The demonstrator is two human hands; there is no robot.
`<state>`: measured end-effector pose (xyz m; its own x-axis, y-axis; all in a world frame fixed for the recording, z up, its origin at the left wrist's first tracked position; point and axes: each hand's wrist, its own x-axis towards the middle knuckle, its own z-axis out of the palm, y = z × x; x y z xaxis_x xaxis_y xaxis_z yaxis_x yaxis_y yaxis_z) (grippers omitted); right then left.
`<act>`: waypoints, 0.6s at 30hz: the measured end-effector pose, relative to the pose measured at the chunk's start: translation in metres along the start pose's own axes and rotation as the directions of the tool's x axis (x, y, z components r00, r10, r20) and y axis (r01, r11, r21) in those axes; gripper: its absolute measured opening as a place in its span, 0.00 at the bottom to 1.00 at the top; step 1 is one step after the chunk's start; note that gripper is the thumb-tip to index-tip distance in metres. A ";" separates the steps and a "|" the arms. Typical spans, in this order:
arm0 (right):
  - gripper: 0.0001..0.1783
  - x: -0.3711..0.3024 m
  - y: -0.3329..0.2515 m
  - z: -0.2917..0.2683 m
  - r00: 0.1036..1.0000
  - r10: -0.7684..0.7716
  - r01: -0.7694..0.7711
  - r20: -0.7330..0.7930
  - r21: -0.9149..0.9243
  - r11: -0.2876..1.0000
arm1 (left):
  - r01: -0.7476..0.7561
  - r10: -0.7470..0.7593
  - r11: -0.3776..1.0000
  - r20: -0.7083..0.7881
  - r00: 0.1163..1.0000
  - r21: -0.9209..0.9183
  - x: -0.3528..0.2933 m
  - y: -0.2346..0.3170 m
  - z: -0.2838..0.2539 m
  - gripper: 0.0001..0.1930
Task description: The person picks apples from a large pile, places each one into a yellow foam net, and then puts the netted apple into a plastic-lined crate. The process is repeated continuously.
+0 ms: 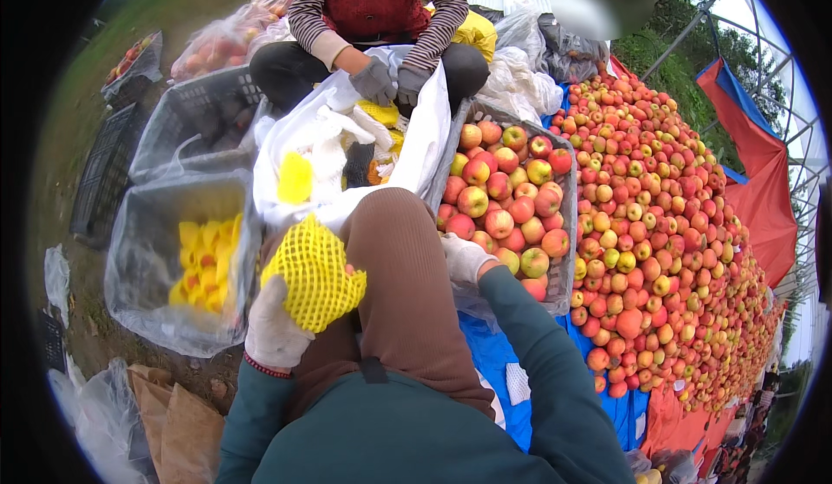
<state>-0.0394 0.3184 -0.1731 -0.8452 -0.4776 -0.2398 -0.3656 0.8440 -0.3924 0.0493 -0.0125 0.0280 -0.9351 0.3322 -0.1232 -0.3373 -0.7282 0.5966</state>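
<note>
My left hand (279,328), in a white glove, is closed on a yellow foam fruit net (316,273). The net bulges round, and a small reddish patch shows at its right edge; I cannot tell whether that is an apple or a fingertip. My right hand (466,259), also gloved in white, is at the near left side of a crate (568,224) full of red and yellow apples (500,224). Its fingers show too little to tell whether they grip anything. Beyond my knees lies an open white sack (433,133) holding yellow and white foam nets.
A plastic-lined crate (143,276) on the left holds yellow net-wrapped fruit (208,263); another grey crate (165,129) stands behind it. Opposite me sits a person with grey gloves (377,83) at the sack. A large apple heap (650,224) spreads on the right over blue sheeting (498,350).
</note>
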 end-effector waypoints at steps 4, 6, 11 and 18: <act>0.18 -0.009 -0.035 -0.019 0.982 0.189 -0.183 -0.025 0.160 0.970 | -0.003 0.001 0.993 0.011 1.000 0.121 -0.012 -0.006 -0.013 0.31; 0.24 -0.023 -0.050 -0.039 0.935 0.335 -0.291 -0.118 0.285 0.913 | -0.053 0.051 0.988 0.018 0.999 0.143 -0.014 -0.007 -0.006 0.24; 0.30 -0.064 -0.049 -0.073 0.739 0.590 0.286 -0.324 0.945 0.160 | -0.078 0.138 0.823 -0.064 0.988 0.562 -0.021 -0.002 -0.012 0.23; 0.41 -0.089 -0.193 -0.131 0.886 0.163 0.390 -0.434 0.509 -0.767 | -0.437 0.322 0.307 0.340 0.884 0.846 -0.006 -0.016 0.023 0.36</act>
<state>0.0557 0.2302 0.0402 -0.9776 -0.1801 0.1088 0.1493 -0.9580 -0.2450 0.0633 0.0108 0.0372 -0.8981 0.2628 0.3527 0.3968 0.1382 0.9074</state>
